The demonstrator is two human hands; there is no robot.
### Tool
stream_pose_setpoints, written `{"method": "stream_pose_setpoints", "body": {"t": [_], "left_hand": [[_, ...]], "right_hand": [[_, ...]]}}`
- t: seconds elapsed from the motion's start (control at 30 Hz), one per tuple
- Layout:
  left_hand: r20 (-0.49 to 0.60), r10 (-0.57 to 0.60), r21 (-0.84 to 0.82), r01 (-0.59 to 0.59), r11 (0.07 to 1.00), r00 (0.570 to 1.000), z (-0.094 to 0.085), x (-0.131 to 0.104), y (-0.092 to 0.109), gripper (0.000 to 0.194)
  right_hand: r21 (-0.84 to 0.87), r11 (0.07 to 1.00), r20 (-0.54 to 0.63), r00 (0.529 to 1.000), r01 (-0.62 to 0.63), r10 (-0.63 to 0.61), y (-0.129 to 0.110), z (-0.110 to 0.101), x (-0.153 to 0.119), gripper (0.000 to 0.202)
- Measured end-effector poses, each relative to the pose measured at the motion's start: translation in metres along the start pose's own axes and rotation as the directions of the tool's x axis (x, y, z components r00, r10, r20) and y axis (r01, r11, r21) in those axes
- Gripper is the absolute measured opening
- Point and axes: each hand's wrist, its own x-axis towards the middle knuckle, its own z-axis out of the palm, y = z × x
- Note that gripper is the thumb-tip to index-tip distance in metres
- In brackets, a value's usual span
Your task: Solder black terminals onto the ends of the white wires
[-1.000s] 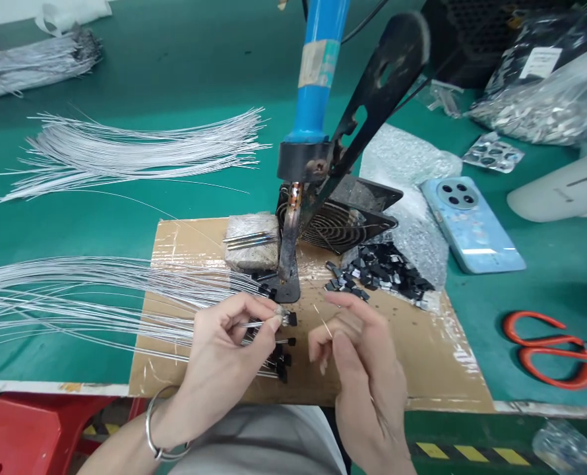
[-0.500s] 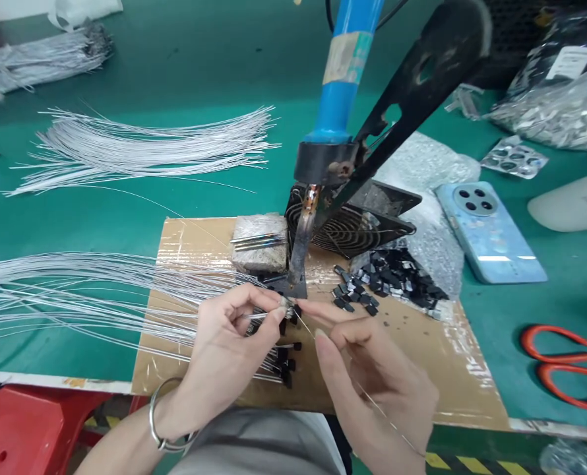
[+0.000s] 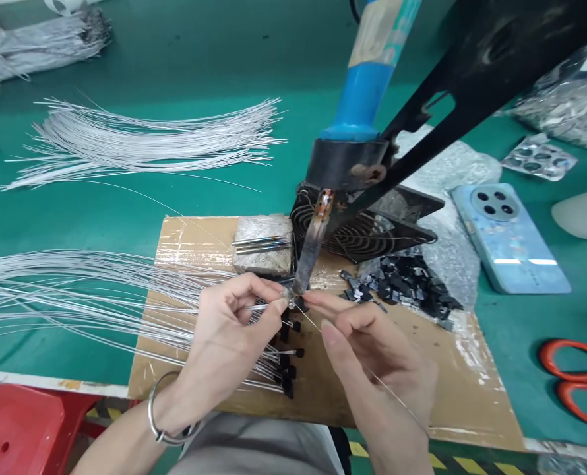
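My left hand (image 3: 234, 323) is closed, its thumb and fingers pinching a thin white wire. At its fingertips is a small shiny piece (image 3: 289, 300), too small to name surely, right by the tip of a blue-handled soldering iron (image 3: 360, 99). The iron hangs tip-down in a black metal holder (image 3: 345, 163). My right hand (image 3: 377, 369) is closed on a thin strand of solder wire (image 3: 395, 396), whose front end reaches the small piece near the tip. Below the fingers lie several white wires with black caps (image 3: 287, 373) on their ends, partly hidden by my left hand.
Cardboard (image 3: 397, 343) covers the green table (image 3: 199, 198). Behind the iron sits a black fan (image 3: 367, 231), with a wrapped block (image 3: 261, 260) on its left. Black pieces (image 3: 412, 284), a blue phone (image 3: 514, 237) and red-handled scissors (image 3: 573, 366) lie right; a white wire bundle (image 3: 150, 142) lies back left.
The camera view has shifted closer to the iron. The piece in my left fingertips is now right at the iron's tip, with the solder wire still in my right hand.
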Motion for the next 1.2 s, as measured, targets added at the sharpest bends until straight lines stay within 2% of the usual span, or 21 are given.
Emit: {"method": "stream_pose_setpoints", "body": {"t": [0.43, 1.2], "left_hand": [[-0.001, 0.019, 0.004, -0.019, 1.000, 1.000, -0.0006, 0.0002, 0.0059, 0.009], [-0.012, 0.021, 0.054, -0.020, 0.998, 1.000, -0.0028, -0.0008, 0.0084, 0.008]], "right_hand": [[-0.002, 1.000, -0.007, 1.000, 0.001, -0.001, -0.0008, 0.0009, 0.0022, 0.017], [-0.007, 1.000, -0.034, 0.999, 0.018, -0.018, -0.0086, 0.0048, 0.0021, 0.022]]}}
